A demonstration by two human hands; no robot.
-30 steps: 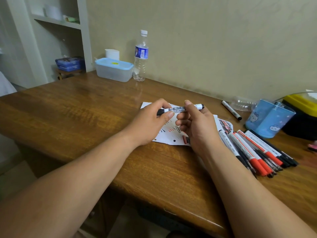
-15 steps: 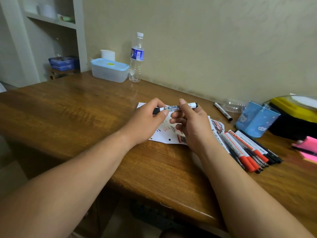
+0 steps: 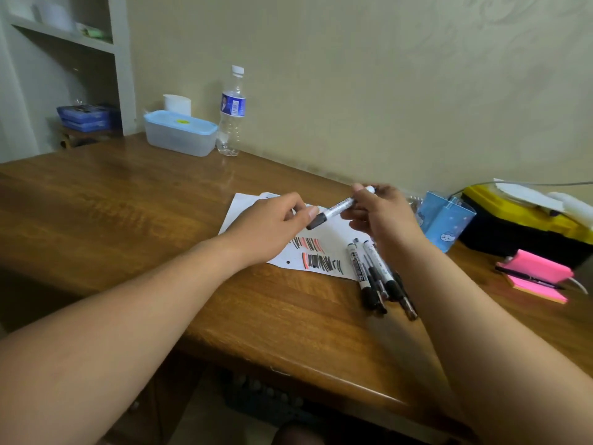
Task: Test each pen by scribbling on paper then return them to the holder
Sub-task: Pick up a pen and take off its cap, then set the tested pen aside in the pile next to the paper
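On the wooden desk (image 3: pixel 160 226) lay one sheet of white paper (image 3: pixel 333 239), marked with short black and red scribbles along its near edge. Above the paper, one whiteboard marker (image 3: pixel 337 209), white barrel, black cap, tilted with the capped end low and to the left. Right hand (image 3: pixel 382 216): fingers closed around the marker's upper barrel. Left hand (image 3: pixel 272 224): thumb and forefinger just at the black cap; whether they actually pinched it could not be told. Beside the paper's right corner, one loose pile of pens (image 3: pixel 378 277), black-capped, partly hidden under the right forearm. Behind the right hand, one light blue pen holder (image 3: pixel 449 220) with cartoon print, standing upright. Right of the holder, one black and yellow case (image 3: pixel 519 220) and one stack of pink sticky notes (image 3: pixel 536 277). At the far wall, one lidded plastic container (image 3: pixel 179 133) just beside one water bottle (image 3: pixel 231 114).
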